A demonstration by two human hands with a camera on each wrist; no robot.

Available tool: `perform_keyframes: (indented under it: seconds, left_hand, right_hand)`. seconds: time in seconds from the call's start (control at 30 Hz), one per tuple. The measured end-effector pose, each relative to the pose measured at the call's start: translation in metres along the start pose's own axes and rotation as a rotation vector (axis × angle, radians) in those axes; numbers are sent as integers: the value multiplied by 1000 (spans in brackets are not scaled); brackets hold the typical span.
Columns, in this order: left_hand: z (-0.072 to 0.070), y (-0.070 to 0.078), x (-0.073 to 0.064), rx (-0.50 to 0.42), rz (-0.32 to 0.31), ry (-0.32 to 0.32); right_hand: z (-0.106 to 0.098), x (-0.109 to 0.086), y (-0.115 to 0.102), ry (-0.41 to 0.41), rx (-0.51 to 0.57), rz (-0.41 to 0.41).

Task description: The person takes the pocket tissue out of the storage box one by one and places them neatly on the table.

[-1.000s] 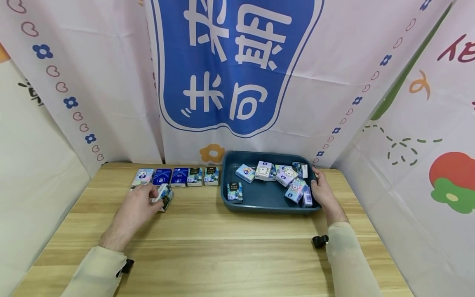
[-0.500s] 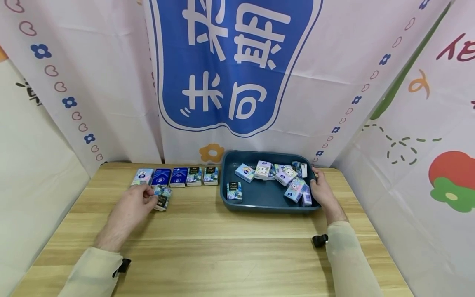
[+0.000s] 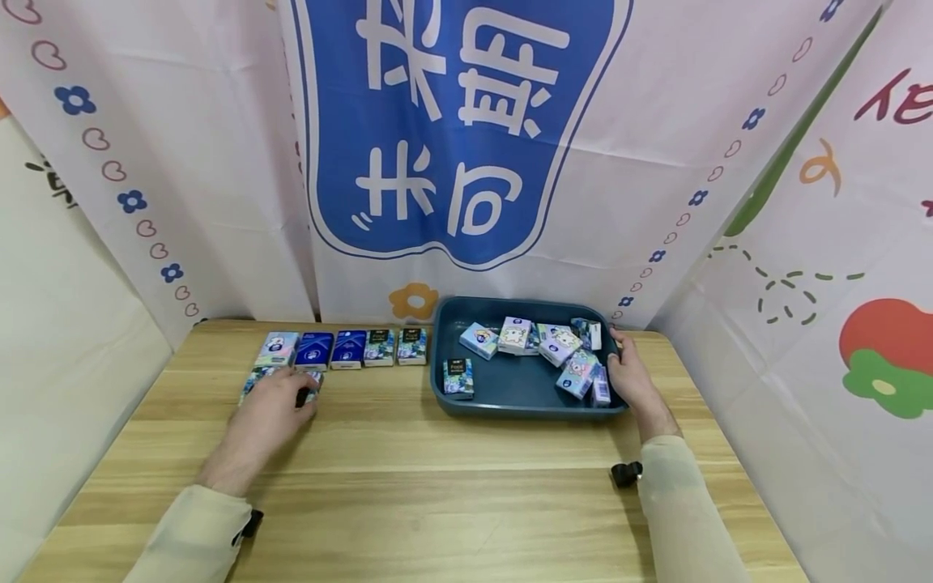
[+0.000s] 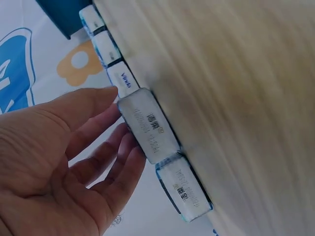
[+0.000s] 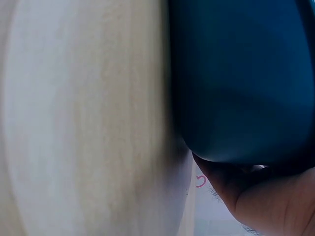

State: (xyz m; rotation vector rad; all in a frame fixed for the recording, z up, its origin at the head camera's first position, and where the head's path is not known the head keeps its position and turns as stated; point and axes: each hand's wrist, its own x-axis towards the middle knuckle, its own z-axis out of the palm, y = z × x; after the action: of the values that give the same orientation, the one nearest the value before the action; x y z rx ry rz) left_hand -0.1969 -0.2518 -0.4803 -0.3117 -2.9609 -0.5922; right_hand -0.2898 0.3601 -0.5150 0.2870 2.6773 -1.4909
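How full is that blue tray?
The tray is partly full: small packs lie inside, mostly toward the right hand, but bare bottom shows among them.

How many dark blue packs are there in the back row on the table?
2: the left blue pack, second from the left end, and the right blue pack, third. None looks hidden.

Booth with printed cloth walls (image 3: 598,190)

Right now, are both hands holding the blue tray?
No, only the right hand holds the tray; the left hand touches a small pack on the table.
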Motion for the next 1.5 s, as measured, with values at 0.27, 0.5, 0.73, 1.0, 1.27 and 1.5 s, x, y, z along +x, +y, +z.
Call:
perform_keyframes:
  seconds: [0.27,0.5,0.73,1.0,1.27,1.5]
  left_hand:
    - [4,-3,4,11,-8,5]
    - [3,-3,5,18,-23,-6]
    - [4,-5,4,22,-30,-23]
    - [0,0,8,20,-24,-45]
    - [-3,36,20,-101,0,-41]
    - [7,77,38,-181,23,-41]
  right_hand:
    - [2,-16,-20,-21,-29,27]
    - [3,28,26,25,-119,-43]
    - [-3,55,39,28,-228,-123]
    - [-5,9,-22,-62,-346,-124]
    - [-4,12,-22,-56,-372,-137]
    - [-2,10,-26,-61,-375,-124]
